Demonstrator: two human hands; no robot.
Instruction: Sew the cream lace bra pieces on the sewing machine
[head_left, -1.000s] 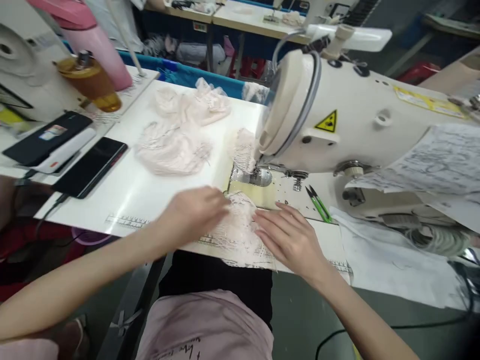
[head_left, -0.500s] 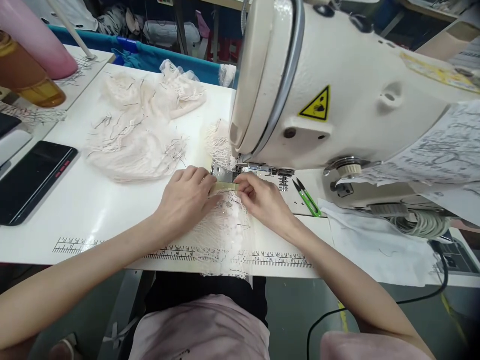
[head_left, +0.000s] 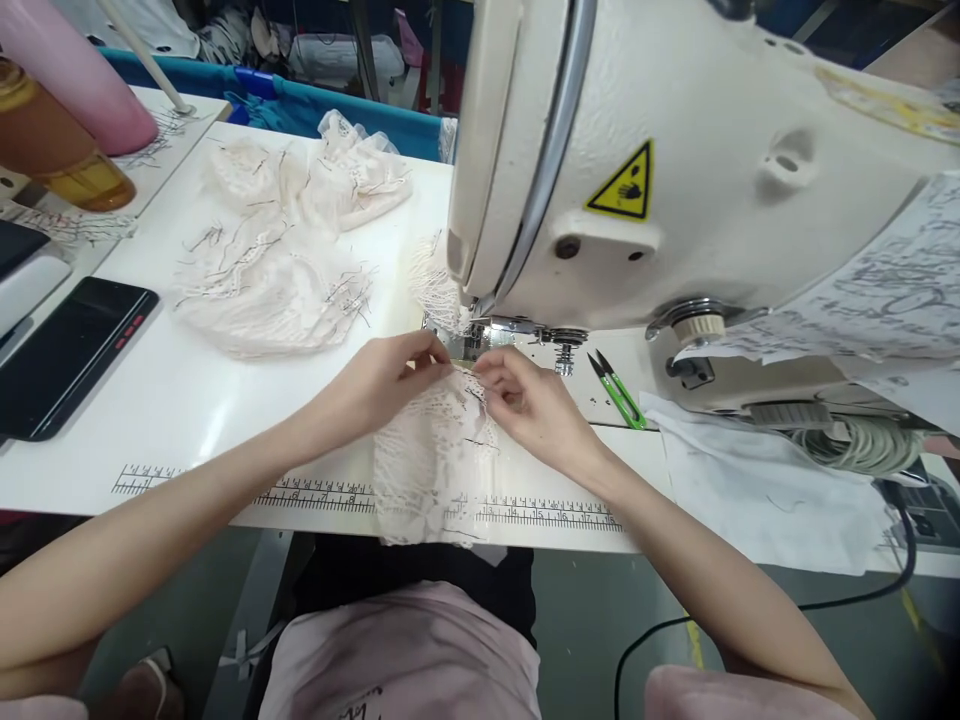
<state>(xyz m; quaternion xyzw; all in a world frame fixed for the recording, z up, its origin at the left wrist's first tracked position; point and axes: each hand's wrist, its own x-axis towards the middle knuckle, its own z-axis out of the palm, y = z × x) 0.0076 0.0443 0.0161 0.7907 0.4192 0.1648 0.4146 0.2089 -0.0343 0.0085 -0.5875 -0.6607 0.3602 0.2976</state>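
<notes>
A pale pink lace piece [head_left: 427,450] lies on the white table [head_left: 150,400] and hangs over its front edge. My left hand [head_left: 386,380] pinches the lace's top edge with closed fingers. My right hand [head_left: 529,405] pinches the same edge from the right, fingers curled. Both hands sit just in front of the presser foot [head_left: 480,335] of the cream sewing machine [head_left: 675,180]. More lace [head_left: 435,285] trails behind the foot.
A heap of lace pieces [head_left: 277,250] lies at the back left. A black phone [head_left: 64,355] rests at the left edge. Green thread snips [head_left: 616,390] lie right of the needle. White cloth [head_left: 757,480] covers the right side. Printed rulers [head_left: 315,490] line the front edge.
The camera has come closer to the machine. My hands went from lying flat on the lace to pinching its top edge at the presser foot, and the lace has bunched narrower.
</notes>
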